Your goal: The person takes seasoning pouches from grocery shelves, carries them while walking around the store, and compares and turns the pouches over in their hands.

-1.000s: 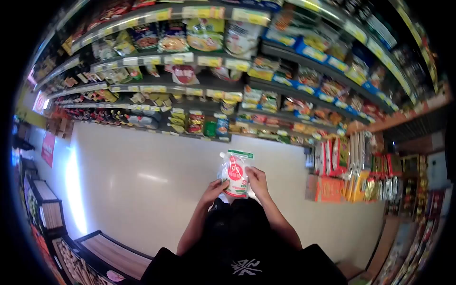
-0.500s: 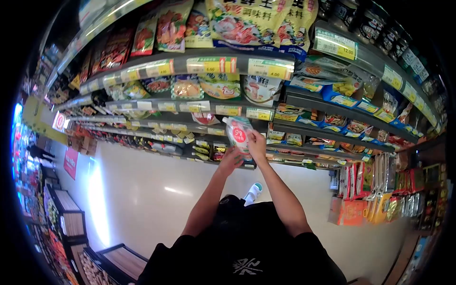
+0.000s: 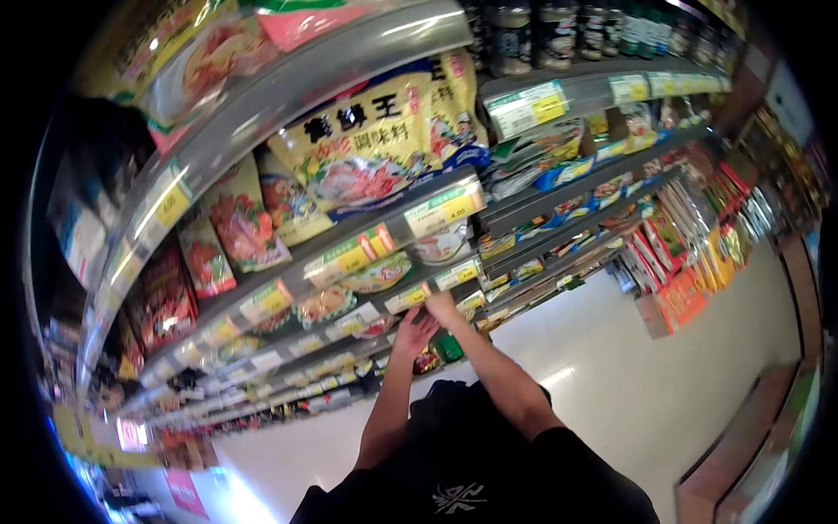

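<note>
My left hand (image 3: 415, 335) is low at the shelf front, palm partly turned up and fingers stretched out, with nothing visible in it. Just above and to the right, my right hand (image 3: 443, 309) is closed at the price-tag rail (image 3: 408, 299); anything in its fingers is hidden. No pouch shows between the hands. A red-and-white packet (image 3: 375, 327) lies on the shelf left of them, partly covered by the rail. Above the hands stands a white pouch (image 3: 443, 244) with a food picture. A green packet (image 3: 449, 348) is below, beside my right forearm.
Large yellow seasoning bags (image 3: 375, 144) fill the upper shelf, whose curved edge juts toward me. Jars (image 3: 559, 35) stand at upper right. Hanging packets (image 3: 672, 253) are to the right, above the pale floor (image 3: 602, 384). A wooden-edged unit (image 3: 733, 437) is at lower right.
The clear pouch with the red circle, held in both hands before, is out of sight. The hands have moved in against the shelf. The view has tilted and come closer to the upper shelves.
</note>
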Motion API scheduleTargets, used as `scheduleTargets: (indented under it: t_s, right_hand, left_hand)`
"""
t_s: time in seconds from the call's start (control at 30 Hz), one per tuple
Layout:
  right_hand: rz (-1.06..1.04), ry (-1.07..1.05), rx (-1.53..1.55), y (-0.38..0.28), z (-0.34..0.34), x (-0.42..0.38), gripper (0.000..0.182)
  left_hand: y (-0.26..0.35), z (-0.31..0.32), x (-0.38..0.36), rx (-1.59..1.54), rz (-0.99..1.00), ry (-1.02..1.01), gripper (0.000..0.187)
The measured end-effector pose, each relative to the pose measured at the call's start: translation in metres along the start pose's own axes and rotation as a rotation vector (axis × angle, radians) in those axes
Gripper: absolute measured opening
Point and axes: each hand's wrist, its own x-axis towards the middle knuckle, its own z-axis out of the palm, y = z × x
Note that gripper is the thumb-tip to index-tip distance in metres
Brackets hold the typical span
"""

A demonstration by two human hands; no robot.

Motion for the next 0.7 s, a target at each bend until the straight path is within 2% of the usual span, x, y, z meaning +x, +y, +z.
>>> scheduleTargets:
  t_s: [0.03,0.07,0.2,0.3,0.37,0.4,0.43,0.5,0.57,0.6,0.63,0.7]
  right_hand:
    - [0.106,-0.019,-0.234,0.004,0.000,0.006,0.046]
    - [0.027,-0.007,-0.466,0.005,0.005,0.008,0.043]
    - [-0.131,0.203,-0.717,0.007,0.012,-0.005,0.027]
    - [-0.102,0.318,-0.658,-0.025,0.013,-0.028,0.023]
    - [-0.164,0.328,-0.755,-0.033,0.008,-0.041,0.027]
    - [-0.296,0.387,-0.695,-0.036,0.004,-0.056,0.029]
    - [-0.426,0.446,-0.640,-0.036,0.001,-0.079,0.030]
    - [-0.502,0.361,-0.545,-0.018,-0.020,-0.133,0.031]
    - [-0.363,0.233,-0.345,-0.037,-0.041,-0.222,0.029]
    - [-0.352,0.224,-0.248,-0.063,-0.051,-0.273,0.026]
    - [-0.330,0.235,-0.184,-0.110,-0.057,-0.328,0.024]
    - [-0.566,0.392,-0.419,-0.204,-0.070,-0.429,0.024]
  left_hand:
    - [0.009,-0.001,0.006,0.024,-0.027,-0.026,0.033]
    - [0.016,-0.002,0.009,0.070,-0.021,-0.052,0.034]
    - [0.028,-0.016,0.024,0.163,-0.061,-0.115,0.034]
    - [0.033,-0.023,0.037,0.271,-0.126,-0.113,0.035]
    - [0.039,-0.015,0.032,0.256,-0.153,-0.107,0.035]
    - [0.041,-0.013,0.029,0.298,-0.146,-0.143,0.034]
    - [0.042,-0.015,0.026,0.338,-0.141,-0.178,0.035]
    - [0.041,-0.021,0.014,0.432,-0.103,-0.210,0.036]
    - [0.034,-0.036,0.002,0.586,-0.054,-0.241,0.040]
    - [0.027,-0.042,-0.011,0.727,-0.035,-0.260,0.038]
    - [0.019,-0.051,-0.023,0.780,-0.110,-0.270,0.033]
    - [-0.001,-0.065,-0.065,0.932,-0.248,-0.356,0.026]
